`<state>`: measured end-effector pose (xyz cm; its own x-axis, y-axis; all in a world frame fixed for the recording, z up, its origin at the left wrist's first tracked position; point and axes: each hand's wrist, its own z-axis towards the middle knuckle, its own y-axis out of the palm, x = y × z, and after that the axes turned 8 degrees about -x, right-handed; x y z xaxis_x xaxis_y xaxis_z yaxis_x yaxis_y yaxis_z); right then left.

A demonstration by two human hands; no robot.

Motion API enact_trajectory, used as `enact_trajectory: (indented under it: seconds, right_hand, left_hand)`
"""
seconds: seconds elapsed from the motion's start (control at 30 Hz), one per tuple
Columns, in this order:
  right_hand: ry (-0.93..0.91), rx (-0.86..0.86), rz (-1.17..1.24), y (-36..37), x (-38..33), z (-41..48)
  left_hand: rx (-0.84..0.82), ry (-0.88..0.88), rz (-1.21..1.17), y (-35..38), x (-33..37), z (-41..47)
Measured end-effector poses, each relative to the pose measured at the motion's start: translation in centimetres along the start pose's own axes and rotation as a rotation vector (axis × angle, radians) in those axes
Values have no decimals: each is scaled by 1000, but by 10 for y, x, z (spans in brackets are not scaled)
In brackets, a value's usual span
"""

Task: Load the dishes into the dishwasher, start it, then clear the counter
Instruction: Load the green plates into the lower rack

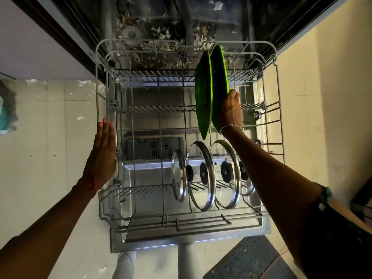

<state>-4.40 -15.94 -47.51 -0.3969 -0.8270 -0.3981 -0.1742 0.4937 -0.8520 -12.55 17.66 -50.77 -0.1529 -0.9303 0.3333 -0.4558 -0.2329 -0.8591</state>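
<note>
Eyes on the right hand (230, 111), because that is where it all turns. It sits on the near rim of the right green plate (218, 77), knuckles up. The fingers curl over the edge and their tips are hidden behind the plate, so it reads as a grip on the rim rather than a flat touch.

The plate stands on edge in the tines of the lower rack (97, 81). It runs from the far side toward the person and lies just to the left of the holding fingers. The left green plate (203, 97) stands parallel to it, so close that whether the rims touch can't be told from here.

The left hand (102, 156) is well apart, across the rack. Its fingers are straight and together, and the palm presses flat against the rack's left side wire, likely steadying it. Nearer the person, four glass lids (201, 176) stand in their own row, with the open dishwasher door (181, 244) below.

The right hand is plainly the nearer one, so the next move looks to be its job. Most likely it seats this plate between the tines, then lets go up and to the right, away from the neighbouring plate. Loading looks well short of finished, since long runs of tines on the left stand unfilled.
</note>
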Motion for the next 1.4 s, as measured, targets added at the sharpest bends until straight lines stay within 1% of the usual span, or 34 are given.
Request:
enact_trajectory:
  seconds: [0.17,0.33,0.43,0.5,0.6,0.7,0.83,0.9,1.03,1.17,1.3,1.4]
  right_hand:
    - [37,-35,131,0,-3,-1]
    - [107,-136,315,-10,-7,-7]
    - [170,-96,382,-21,-13,-12]
    - [195,-66,369,-30,-21,-19]
    - [148,-2,307,-46,-37,-34]
    - [71,19,272,-57,-59,-61]
    - [-15,-17,211,-75,-110,-105]
    - [-62,-50,147,-88,-144,-127]
    - [-295,-149,28,-121,-220,-168]
    - [-557,-221,-82,-178,-312,-211]
    - [-762,-214,-146,-240,-395,-272]
    - [-921,-185,-186,-280,-448,-310]
  left_hand:
    - [-31,2,9,-4,0,0]
    - [-126,-16,-48,-16,4,-1]
    - [-189,-11,-92,-28,6,0]
    - [-195,-2,-104,-39,8,-1]
    - [-197,6,-115,-63,12,-4]
    - [-181,51,-114,-96,13,-12]
    - [-73,107,-102,-159,7,-34]
    - [-20,101,-121,-192,4,-47]
    - [87,90,-115,-269,2,-89]
    - [231,94,-118,-364,0,-152]
    - [372,12,-20,-463,1,-230]
    - [495,-31,27,-523,-3,-283]
